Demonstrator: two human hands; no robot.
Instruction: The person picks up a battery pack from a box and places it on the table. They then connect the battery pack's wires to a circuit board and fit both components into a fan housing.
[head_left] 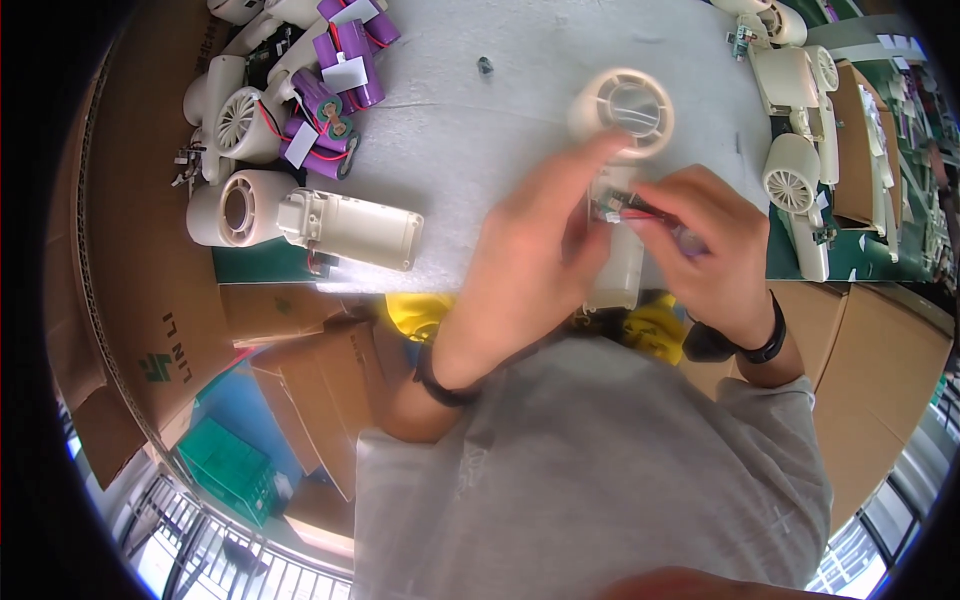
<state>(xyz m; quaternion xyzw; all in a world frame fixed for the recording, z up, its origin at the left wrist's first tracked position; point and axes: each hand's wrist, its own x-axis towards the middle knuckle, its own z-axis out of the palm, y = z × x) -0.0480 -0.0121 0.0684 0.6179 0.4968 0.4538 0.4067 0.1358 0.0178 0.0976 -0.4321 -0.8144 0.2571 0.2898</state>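
One pale grey worktop point(430, 130) spans the upper frame; above its centre-right part is a cream, round-headed appliance housing point(590, 105), its handle point(615, 280) pointing down the frame; the left hand point(540, 235) bends over that handle, its hold too blurred to tell; the right hand point(715, 235) pinches a small wired component point(616, 203) there; the step in hand looks like wiring work; the next move seems to call for fine fingertip control.

Person's left hand point(530, 235): blurred, back upward, index finger point(600, 152) stretched forward, thumb point(594, 250) nearer the body | right hand point(718, 245): fingertips point(648, 192) pinched together, just right of the left thumb | forearms point(405, 410): slanting inward, both wrists point(458, 365) bodyward of the fingers
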